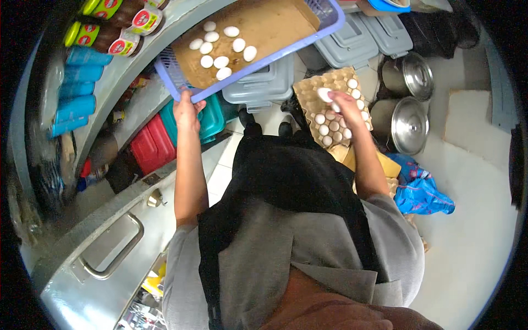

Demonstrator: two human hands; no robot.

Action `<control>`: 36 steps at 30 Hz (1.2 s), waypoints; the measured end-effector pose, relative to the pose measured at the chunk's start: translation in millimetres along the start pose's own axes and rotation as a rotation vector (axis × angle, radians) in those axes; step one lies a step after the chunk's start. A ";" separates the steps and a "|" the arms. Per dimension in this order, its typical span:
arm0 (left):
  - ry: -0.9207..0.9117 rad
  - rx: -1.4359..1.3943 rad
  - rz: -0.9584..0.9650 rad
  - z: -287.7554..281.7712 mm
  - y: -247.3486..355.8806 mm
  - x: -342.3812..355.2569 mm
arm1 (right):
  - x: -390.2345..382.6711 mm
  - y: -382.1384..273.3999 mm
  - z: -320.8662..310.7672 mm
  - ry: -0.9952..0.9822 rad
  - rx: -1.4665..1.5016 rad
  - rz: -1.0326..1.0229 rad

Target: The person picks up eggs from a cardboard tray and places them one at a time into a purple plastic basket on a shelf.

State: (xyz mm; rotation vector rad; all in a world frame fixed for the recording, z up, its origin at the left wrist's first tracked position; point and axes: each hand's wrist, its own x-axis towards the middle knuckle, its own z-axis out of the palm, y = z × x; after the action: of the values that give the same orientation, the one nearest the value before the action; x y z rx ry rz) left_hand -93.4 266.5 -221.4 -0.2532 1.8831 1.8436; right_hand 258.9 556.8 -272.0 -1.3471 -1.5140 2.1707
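Note:
My left hand [188, 111] grips the near left corner of a shallow purple plastic basket [258, 61]. Brown cardboard [275, 27] lines the basket, and several white eggs [221, 61] lie loose in its left half. To the right, my right hand [347, 106] is closed on a white egg [324, 94]; another seems to show just under its fingers. That hand is above a cardboard egg tray [309, 88], which carries several eggs [323, 130] in its near and right parts, while cups on its far left side are bare.
Grey lidded bins [344, 41] stand beyond the basket. Two metal pots with lids [410, 125] and a blue plastic bag [423, 195] sit at the right. Red [154, 144] and green bins [206, 118], shelves with jars [104, 38], and a metal door with a handle [113, 247] line the left.

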 end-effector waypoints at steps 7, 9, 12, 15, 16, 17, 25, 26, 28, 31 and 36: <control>-0.001 -0.030 0.044 0.5 -6.9 1.5 | -3.2 -188.5 121.4 -0.339 -0.798 -0.735; -0.015 -0.060 0.057 0.2 -7.3 3.4 | 35.7 -195.6 184.2 -0.286 -1.191 -0.924; -0.001 0.002 0.018 8.0 1.0 0.2 | 120.3 -173.1 260.2 -0.351 -1.577 -0.948; -0.047 -0.019 0.047 6.9 4.0 -2.3 | 179.6 -151.4 297.2 -0.409 -1.724 -0.960; -0.054 -0.015 0.050 5.4 5.2 -6.0 | 184.4 -147.2 304.4 -0.465 -1.755 -0.964; -0.057 -0.009 0.046 6.6 8.0 -7.1 | 190.3 -145.3 306.3 -0.464 -1.750 -0.958; -0.035 0.006 0.021 3.8 0.5 0.2 | 138.5 -163.2 240.4 -0.193 -1.261 -1.072; -0.006 0.015 0.016 3.4 -1.5 1.2 | 109.5 -162.8 220.1 -0.126 -1.011 -1.183; 0.003 0.067 0.037 -5.4 -8.6 11.9 | 46.9 -150.5 174.8 0.006 -0.811 -1.140; -0.030 0.043 0.028 -6.7 -4.9 6.2 | 7.0 -104.6 86.3 0.352 -0.719 -1.052; -0.032 0.067 -0.014 1.0 -0.7 9.8 | 67.6 -11.2 -86.5 0.798 -0.889 -0.106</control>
State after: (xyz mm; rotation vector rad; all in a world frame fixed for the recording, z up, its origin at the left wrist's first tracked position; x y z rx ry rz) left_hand -101.4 269.4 -226.5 -0.2124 1.9129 1.7622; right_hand 280.7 658.8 -307.9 -1.9329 -2.1005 0.6308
